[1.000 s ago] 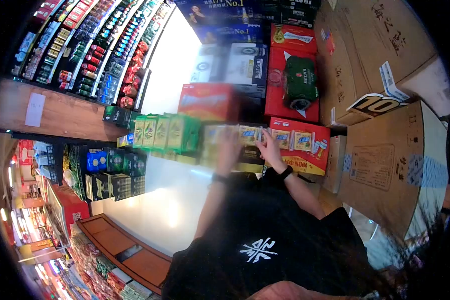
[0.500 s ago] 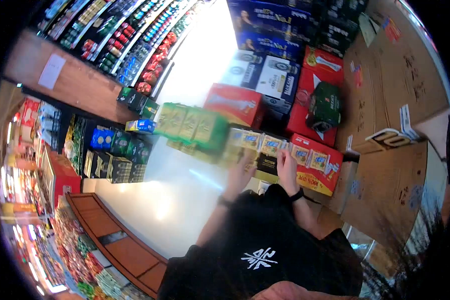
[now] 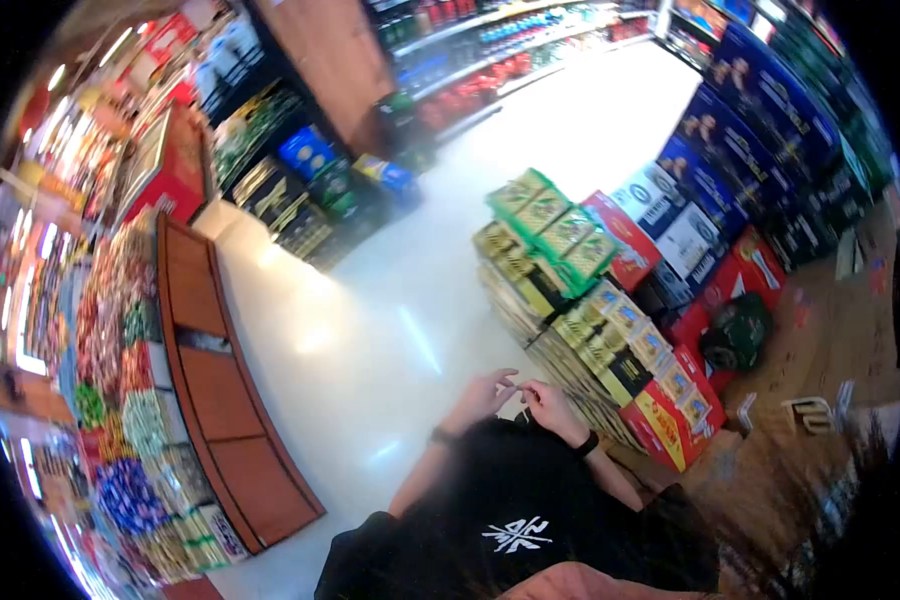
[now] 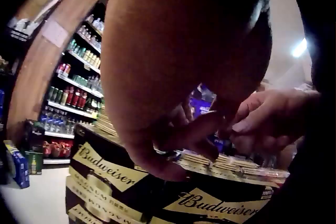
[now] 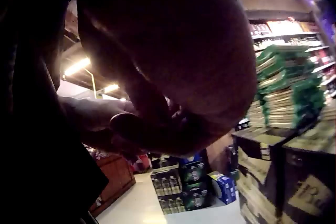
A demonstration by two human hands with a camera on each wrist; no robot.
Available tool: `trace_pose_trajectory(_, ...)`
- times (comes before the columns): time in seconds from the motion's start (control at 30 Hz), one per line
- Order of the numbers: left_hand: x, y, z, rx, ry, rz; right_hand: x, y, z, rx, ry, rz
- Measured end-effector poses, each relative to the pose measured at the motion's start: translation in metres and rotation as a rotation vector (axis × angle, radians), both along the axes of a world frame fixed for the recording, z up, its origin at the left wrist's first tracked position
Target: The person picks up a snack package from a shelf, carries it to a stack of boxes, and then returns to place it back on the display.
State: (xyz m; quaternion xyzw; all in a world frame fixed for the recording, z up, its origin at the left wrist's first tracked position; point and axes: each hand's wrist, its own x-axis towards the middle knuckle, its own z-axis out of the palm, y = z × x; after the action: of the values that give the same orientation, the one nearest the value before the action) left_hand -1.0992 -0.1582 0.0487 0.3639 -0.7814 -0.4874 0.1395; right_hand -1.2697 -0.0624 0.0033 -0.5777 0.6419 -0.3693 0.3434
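Note:
My left hand [image 3: 482, 398] and right hand [image 3: 553, 408] meet in front of my black shirt, with their fingertips close together. In the left wrist view the left hand's fingers are loosely bent, and the right hand [image 4: 273, 119] has its thumb near its fingers. Nothing shows held in either hand. Just beyond them stands a stack of black and gold Budweiser cartons [image 4: 115, 174]. Green-wrapped packs [image 3: 562, 235] lie on its far end, and small clear packets [image 3: 650, 347] sit in a row along the top, near a red box [image 3: 660, 432].
Brown cardboard boxes [image 3: 840, 300] and a dark green Beck's item [image 3: 738, 332] are at the right. Blue cartons [image 3: 760, 130] rise behind. On the left, a wooden display bin [image 3: 215, 390] edges the pale floor [image 3: 350, 340], with more drink cartons [image 3: 295, 220] beyond.
Both hands have drawn back from the packets on the cartons to just before my body. My head has turned left, so the display now sits further right.

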Motion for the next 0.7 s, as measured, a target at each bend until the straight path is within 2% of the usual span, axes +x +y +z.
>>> trace_pose_trajectory(0.1,0.045,0.008,-0.011,0.047,0.056,0.128,0.036,-0.019,0.014,0.026,-0.082,0.16)
trace_pose_trajectory(0.2,0.09,0.015,-0.006,-0.021,0.129,0.262,0.086,-0.043,0.065,0.109,-0.263,0.371)
trace_pose_trajectory(0.3,0.142,0.022,-0.014,0.004,0.172,0.321,0.131,-0.063,0.048,0.392,-0.373,0.517)
trace_pose_trajectory(0.4,0.194,0.039,-0.004,0.003,0.146,0.478,0.181,-0.077,0.033,0.51,-0.345,0.648)
trace_pose_trajectory(0.5,0.234,0.054,-0.04,0.003,0.188,0.627,0.229,-0.086,0.018,0.595,-0.336,0.768)
trace_pose_trajectory(0.6,0.264,0.064,-0.07,-0.065,0.223,0.717,0.262,-0.093,-0.018,0.615,-0.162,0.869)
trace_pose_trajectory(0.7,0.283,0.079,-0.021,-0.019,0.245,0.887,0.297,-0.097,0.0,0.483,-0.185,0.998)
